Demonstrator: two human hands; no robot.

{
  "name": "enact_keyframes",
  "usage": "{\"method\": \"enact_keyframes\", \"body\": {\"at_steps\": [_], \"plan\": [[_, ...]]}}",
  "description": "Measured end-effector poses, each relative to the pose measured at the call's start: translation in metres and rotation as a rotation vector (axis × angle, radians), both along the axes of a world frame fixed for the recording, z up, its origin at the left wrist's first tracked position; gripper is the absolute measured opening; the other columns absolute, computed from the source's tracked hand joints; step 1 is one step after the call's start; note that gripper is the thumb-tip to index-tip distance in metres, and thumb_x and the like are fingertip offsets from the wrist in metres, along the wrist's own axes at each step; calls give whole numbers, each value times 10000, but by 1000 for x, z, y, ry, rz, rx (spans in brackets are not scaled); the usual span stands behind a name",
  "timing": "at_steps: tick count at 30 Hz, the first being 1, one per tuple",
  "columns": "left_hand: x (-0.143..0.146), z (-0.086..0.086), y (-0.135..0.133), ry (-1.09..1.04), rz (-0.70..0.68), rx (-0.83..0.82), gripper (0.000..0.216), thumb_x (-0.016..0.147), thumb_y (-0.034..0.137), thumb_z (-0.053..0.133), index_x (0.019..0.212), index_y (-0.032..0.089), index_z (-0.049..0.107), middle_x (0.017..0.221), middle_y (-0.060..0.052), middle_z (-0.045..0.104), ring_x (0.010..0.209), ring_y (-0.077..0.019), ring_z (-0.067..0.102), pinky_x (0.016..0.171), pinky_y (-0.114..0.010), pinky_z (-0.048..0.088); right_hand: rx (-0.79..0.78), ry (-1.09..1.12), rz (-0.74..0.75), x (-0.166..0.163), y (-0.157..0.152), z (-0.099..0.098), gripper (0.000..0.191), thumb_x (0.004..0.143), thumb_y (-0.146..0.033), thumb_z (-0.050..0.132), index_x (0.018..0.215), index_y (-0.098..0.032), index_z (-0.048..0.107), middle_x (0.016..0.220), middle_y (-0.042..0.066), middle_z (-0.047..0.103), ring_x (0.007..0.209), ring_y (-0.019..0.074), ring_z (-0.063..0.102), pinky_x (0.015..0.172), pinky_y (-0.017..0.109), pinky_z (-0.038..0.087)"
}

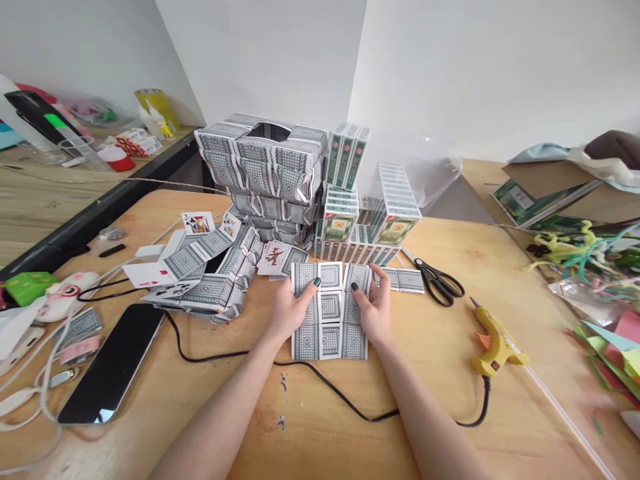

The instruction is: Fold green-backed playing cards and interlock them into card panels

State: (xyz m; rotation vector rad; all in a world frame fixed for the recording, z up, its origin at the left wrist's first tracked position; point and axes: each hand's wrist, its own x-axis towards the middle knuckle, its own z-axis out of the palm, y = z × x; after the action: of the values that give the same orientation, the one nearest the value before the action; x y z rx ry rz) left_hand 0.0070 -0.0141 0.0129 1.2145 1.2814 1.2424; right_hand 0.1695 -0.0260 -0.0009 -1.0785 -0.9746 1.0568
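A flat panel of joined playing cards [330, 340], patterned backs facing up, is held over the middle of the table. My left hand [295, 307] grips its left side, thumb on top and fingers hidden beneath. On the right side my right hand [375, 310] does the same, thumb pressing the upper face. Just beyond lie a joker card [274, 257] and a strip of cards [407, 280] partly behind my right hand. To the left sits a frame-like piece built from folded cards [220, 297], with loose cards [185, 263] on it.
Card-built boxes [260, 160] are stacked at the back beside packed card decks [345, 227]. Black scissors [440, 283] and a yellow glue gun [497, 343] lie right, its cord crossing the table. A phone [113, 363] and white cables lie left. Colourful craft scraps [610, 340] crowd the right edge.
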Motion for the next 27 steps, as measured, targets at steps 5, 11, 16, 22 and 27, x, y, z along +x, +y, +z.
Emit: {"method": "enact_keyframes", "body": {"at_steps": [5,11,16,22,27], "plan": [[0,-1,1,24,13,15,338,719,383,622,955,144,584,1024,-87,661,966,-235,607,853,-368,459,13,-2,-1,0,0,1,472,762,-278,593,1158,-275,338,1065,66,575,990,241,565,867,453,449],[1,-4,0,15,19,25,311,736,355,613,964,148,572,1025,-81,662,957,-222,611,838,-346,469,28,9,5,0,0,2,465,764,-272,593,1156,-277,342,1064,61,569,985,233,563,874,442,444],[1,-5,0,28,20,37,294,746,343,607,965,150,571,1021,-77,663,951,-217,612,837,-342,470,17,13,15,0,0,2,468,761,-277,599,1152,-276,343,1022,59,582,951,234,574,845,437,457],[1,-5,0,81,32,81,275,756,328,600,961,146,572,1011,-83,662,950,-213,610,842,-344,468,13,15,12,1,1,0,471,757,-269,603,1154,-270,348,1046,65,581,970,234,568,852,432,451],[1,-6,0,95,30,92,272,753,335,602,948,147,578,1004,-84,664,944,-215,611,844,-350,466,17,-4,13,2,1,0,477,762,-277,594,1166,-269,341,1055,68,579,977,234,568,857,433,451]]}}
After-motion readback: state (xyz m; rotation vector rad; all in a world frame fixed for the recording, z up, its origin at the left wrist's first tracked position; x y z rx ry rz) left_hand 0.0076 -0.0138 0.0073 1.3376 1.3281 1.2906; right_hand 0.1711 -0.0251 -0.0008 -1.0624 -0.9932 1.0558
